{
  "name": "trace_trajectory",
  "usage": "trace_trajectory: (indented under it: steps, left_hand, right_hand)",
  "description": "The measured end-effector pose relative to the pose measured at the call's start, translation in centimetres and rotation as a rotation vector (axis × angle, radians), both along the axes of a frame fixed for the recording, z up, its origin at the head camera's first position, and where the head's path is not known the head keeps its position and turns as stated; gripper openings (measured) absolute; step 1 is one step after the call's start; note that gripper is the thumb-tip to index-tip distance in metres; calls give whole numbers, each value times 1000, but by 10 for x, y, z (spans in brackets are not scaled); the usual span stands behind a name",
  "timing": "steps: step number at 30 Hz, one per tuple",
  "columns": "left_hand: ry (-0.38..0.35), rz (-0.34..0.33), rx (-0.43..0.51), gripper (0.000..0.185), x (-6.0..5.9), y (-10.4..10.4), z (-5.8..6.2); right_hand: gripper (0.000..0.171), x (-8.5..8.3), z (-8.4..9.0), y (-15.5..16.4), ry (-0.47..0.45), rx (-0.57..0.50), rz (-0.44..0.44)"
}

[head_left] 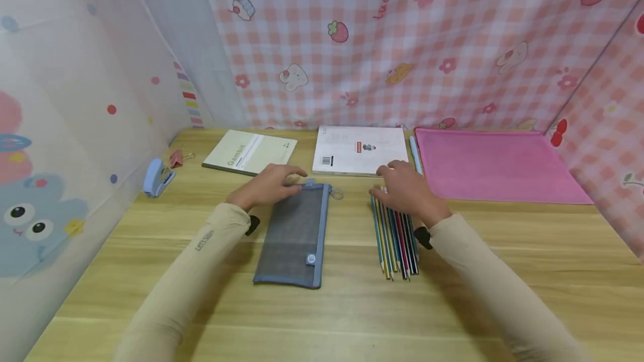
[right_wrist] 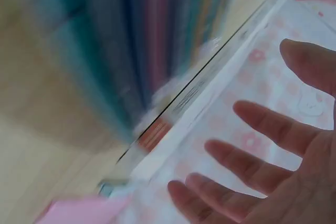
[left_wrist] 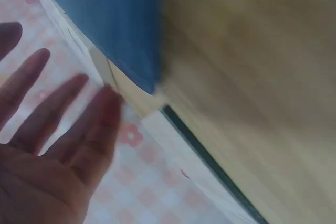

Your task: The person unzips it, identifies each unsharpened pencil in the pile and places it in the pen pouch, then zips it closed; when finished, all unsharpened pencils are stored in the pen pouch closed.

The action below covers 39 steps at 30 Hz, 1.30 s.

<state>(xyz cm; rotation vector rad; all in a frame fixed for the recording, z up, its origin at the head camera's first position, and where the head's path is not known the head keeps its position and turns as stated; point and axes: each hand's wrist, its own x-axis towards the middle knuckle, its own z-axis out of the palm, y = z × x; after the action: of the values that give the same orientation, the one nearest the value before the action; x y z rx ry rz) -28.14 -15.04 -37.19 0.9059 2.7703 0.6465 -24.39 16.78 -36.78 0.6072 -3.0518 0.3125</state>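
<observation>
A blue-grey mesh zipper pouch (head_left: 297,233) lies flat on the table, a ring on its zipper at the far end. Over that far end hovers my left hand (head_left: 274,184), fingers spread and holding nothing; the left wrist view shows its loose fingers (left_wrist: 42,108) beside the blurred blue pouch (left_wrist: 115,24). To the right lies a bundle of colored pencils (head_left: 397,239), side by side with tips toward me. My right hand (head_left: 406,189) is above their far ends and hides them. In the right wrist view its fingers (right_wrist: 273,129) are apart, with nothing between them.
Behind the hands lie a green notebook (head_left: 246,152) and a white book (head_left: 359,149). A light blue pen (head_left: 415,152) sits between the book and a pink folder (head_left: 503,166). At the left edge are a blue stapler (head_left: 157,176) and a pink binder clip (head_left: 177,158). Patterned curtains close off the back.
</observation>
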Motion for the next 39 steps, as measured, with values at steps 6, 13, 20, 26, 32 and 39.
trace_trajectory:
  steps: [6,13,20,26,32,39]
  left_hand:
    - [-32,-55,12,36,-17,26,2]
    - [62,-172,-95,30,-24,46,-6]
    - [24,-136,18,25,-25,49,-10]
    - [-106,-64,209,30,-30,45,-9]
    - [-320,-37,367,33,-31,38,-6]
    - [-448,-36,537,27,-27,26,-2]
  right_hand:
    - [32,-14,1,-39,-147,-165,-10]
    - [18,-25,-17,-68,-420,-427,-150]
    - [21,-23,-17,-75,-491,-653,-200]
    - [17,-19,-7,-77,-530,-846,-167]
    - [15,-7,3,-77,-527,-964,-140]
    - [19,6,9,-81,-377,-905,-54]
